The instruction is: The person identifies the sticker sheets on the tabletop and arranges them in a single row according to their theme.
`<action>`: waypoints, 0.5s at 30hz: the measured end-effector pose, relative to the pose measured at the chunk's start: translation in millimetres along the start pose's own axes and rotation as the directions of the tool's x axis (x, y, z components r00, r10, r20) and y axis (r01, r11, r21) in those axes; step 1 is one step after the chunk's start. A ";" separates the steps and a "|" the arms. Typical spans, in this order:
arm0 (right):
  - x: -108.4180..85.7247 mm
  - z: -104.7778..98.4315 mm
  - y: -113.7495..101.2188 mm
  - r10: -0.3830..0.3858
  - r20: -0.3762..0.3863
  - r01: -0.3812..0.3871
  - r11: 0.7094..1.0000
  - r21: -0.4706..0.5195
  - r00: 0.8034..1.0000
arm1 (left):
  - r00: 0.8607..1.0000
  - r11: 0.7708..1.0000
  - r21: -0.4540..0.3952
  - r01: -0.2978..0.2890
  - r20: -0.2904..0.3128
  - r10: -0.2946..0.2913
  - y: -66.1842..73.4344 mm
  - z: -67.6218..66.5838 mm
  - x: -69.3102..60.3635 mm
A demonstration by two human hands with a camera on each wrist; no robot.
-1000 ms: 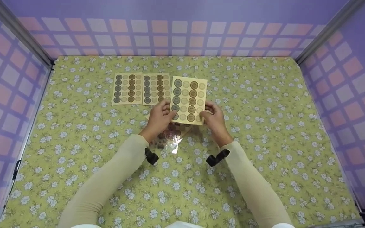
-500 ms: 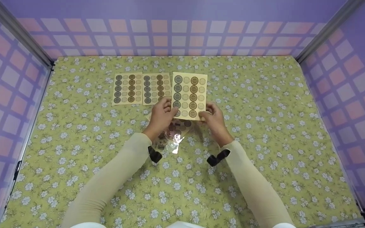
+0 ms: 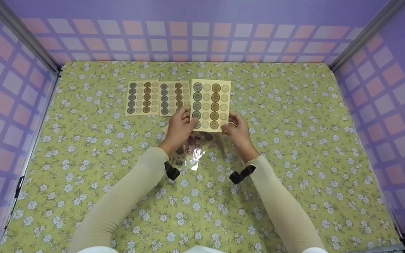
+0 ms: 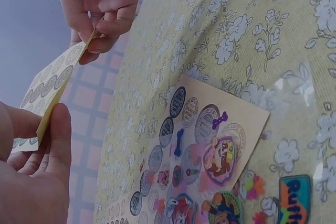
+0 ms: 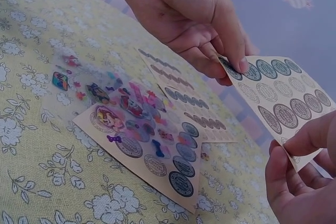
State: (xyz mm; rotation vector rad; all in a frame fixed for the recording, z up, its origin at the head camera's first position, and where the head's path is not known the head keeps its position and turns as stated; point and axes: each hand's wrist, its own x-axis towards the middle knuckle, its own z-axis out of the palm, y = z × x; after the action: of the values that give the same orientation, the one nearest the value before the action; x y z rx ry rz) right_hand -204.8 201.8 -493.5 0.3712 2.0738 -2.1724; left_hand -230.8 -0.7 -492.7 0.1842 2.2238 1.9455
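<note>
The left hand (image 3: pixel 179 128) pinches the near left corner of a cream sticker sheet (image 3: pixel 210 105), its thumb on the printed face and its fingers behind; the right hand (image 3: pixel 237 131) pinches the near right corner in the same way. The held sheet is raised and tilted above the table (image 3: pixel 294 175), around the middle of its width and closer to the far edge than to the near one. Round stickers cover it in four columns of five, dark grey, pale, brown and pale. Below the hands, toward the table's near edge, a clear sheet (image 3: pixel 190 151) of coloured cartoon stickers lies over another cream sheet (image 4: pixel 247 114), one corner of which shows bare. Toward the far left corner, two more cream sheets (image 3: pixel 142 97) (image 3: pixel 171 95) lie flat, side by side, the right one partly behind the left hand. Each wrist of the pale sleeves (image 3: pixel 128 189) bears a black strap (image 3: pixel 172 171). White flowers pattern the yellow-green cloth, and purple walls (image 3: pixel 195 10) with pink and white squares stand along the far, left and right edges.
</note>
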 end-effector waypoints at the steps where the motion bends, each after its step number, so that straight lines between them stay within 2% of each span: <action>1: 0.2 -0.1 -0.4 -0.001 0.000 0.001 1.000 0.002 1.000 | 1.000 1.000 0.006 0.004 -0.002 -0.004 0.3 -0.1 0.1; 4: 1.0 -0.2 -1.7 -0.008 -0.007 0.008 1.000 0.018 1.000 | 1.000 1.000 0.002 0.023 -0.005 -0.023 1.0 0.0 0.0; 10: 3.8 -1.2 -3.4 -0.013 -0.025 0.014 1.000 0.028 1.000 | 0.999 0.994 -0.094 0.055 0.006 -0.054 -0.7 1.1 -3.0; 15: 6.0 -1.8 -4.3 -0.009 -0.034 0.009 1.000 0.020 0.999 | 0.998 0.994 -0.095 0.058 0.005 -0.057 -4.5 0.1 -6.3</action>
State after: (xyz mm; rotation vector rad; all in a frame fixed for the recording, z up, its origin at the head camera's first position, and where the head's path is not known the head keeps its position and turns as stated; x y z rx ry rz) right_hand -211.4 204.3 -490.8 0.4039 2.0764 -2.2082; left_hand -224.5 -2.6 -496.8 0.1078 2.1048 2.0138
